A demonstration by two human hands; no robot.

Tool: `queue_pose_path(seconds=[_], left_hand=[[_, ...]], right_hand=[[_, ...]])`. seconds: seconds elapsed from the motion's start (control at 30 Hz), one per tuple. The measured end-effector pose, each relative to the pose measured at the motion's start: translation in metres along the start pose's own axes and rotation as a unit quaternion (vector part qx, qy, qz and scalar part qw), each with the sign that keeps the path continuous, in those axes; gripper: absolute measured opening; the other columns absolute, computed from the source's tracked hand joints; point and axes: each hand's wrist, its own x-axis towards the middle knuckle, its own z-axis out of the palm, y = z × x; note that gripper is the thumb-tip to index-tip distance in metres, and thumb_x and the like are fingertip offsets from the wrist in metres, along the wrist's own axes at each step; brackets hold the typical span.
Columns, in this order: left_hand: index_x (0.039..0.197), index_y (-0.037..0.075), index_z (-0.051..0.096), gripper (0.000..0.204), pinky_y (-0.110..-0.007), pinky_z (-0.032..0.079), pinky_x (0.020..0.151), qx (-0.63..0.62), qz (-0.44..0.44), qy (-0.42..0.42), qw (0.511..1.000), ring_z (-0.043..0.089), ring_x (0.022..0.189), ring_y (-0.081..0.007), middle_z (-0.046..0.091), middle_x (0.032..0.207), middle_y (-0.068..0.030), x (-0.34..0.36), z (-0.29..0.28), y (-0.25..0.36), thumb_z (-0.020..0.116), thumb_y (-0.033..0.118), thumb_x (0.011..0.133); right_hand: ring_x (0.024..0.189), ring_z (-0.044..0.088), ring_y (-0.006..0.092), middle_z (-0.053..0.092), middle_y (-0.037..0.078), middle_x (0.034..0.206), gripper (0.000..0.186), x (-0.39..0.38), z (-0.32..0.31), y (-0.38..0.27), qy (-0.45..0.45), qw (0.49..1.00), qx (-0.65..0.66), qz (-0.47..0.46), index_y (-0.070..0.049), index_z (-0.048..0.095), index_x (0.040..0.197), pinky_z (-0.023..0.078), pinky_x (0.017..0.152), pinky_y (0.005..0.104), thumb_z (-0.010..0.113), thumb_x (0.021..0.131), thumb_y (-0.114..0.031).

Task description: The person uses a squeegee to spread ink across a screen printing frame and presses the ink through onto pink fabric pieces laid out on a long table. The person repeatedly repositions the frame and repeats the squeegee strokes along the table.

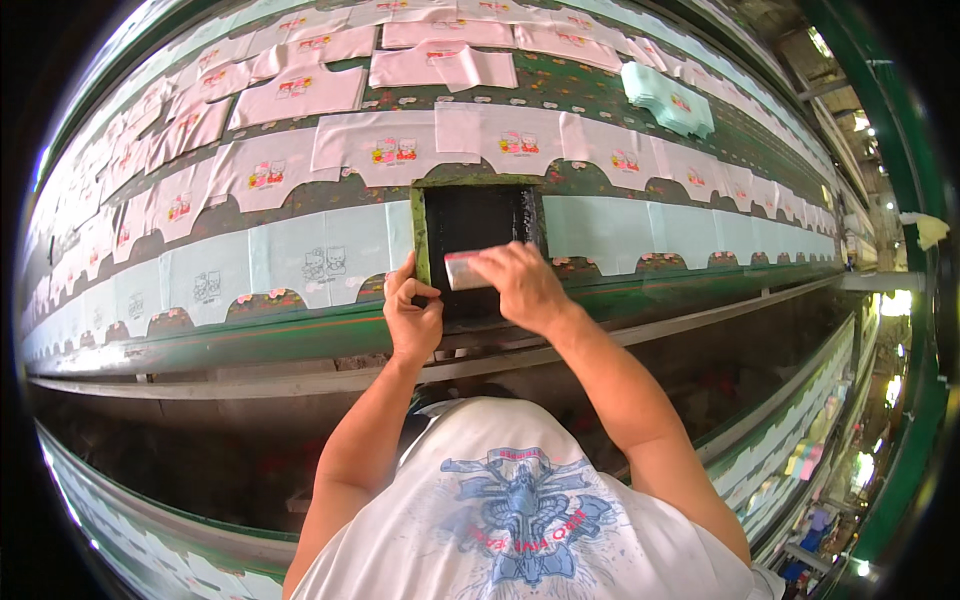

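Observation:
A screen-printing frame [419, 232] with a green left side lies over the row of pale blue garment pieces [330, 252]. Its mesh [470, 220] is dark with ink. My left hand [413, 318] grips the frame's near left corner, fingers curled at the edge. In my right hand [525, 288] is a squeegee [462, 270] with a pale blade and a reddish top edge, held over the near part of the mesh. Blue pieces left of the frame carry a black outline print of two figures; those to its right look unprinted.
Behind lies a row of pink pieces [400, 140] with coloured prints. More pink garments [300, 95] lie farther back on the long green table [290, 332]. A stack of pale blue pieces [665, 98] sits at the back right. A metal rail [300, 382] runs along the near side.

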Motion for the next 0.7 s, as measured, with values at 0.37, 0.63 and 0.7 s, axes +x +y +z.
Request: queue_pose_path(seconds=[0.37,0.63,0.7], left_hand=[[0.087,0.005,0.074,0.021,-0.052,0.038,0.131,-0.027,0.011,-0.019,0.999,0.054,0.155,-0.0397,0.063,0.167,-0.0225,0.011,0.004,0.002,0.072,-0.015,0.078],[0.092,0.005,0.074,0.026,-0.051,0.041,0.129,0.013,0.017,-0.005,1.000,0.058,0.152,-0.0405,0.064,0.165,-0.0237,0.010,0.004,0.014,0.071,-0.014,0.075],[0.094,0.005,0.074,0.028,-0.051,0.042,0.128,0.013,0.067,0.001,0.998,0.058,0.151,-0.0406,0.064,0.165,-0.0240,0.006,0.013,0.021,0.071,-0.015,0.075]], right_hand=[[0.131,0.065,0.0339,0.073,0.013,0.137,0.042,-0.058,-0.008,-0.045,-0.012,0.999,0.030,0.014,-0.006,0.077,0.135,0.051,0.115,0.0512,0.078,0.093,-0.011],[0.116,0.074,0.0324,0.079,0.013,0.127,0.031,-0.092,-0.039,-0.022,0.174,0.979,0.098,0.038,-0.010,0.082,0.124,0.054,0.110,0.0466,0.088,0.093,-0.014],[0.098,0.081,0.0312,0.082,0.015,0.115,0.031,-0.108,-0.054,-0.010,0.244,0.963,0.097,0.067,-0.008,0.082,0.123,0.064,0.095,0.0418,0.082,0.094,0.003]])
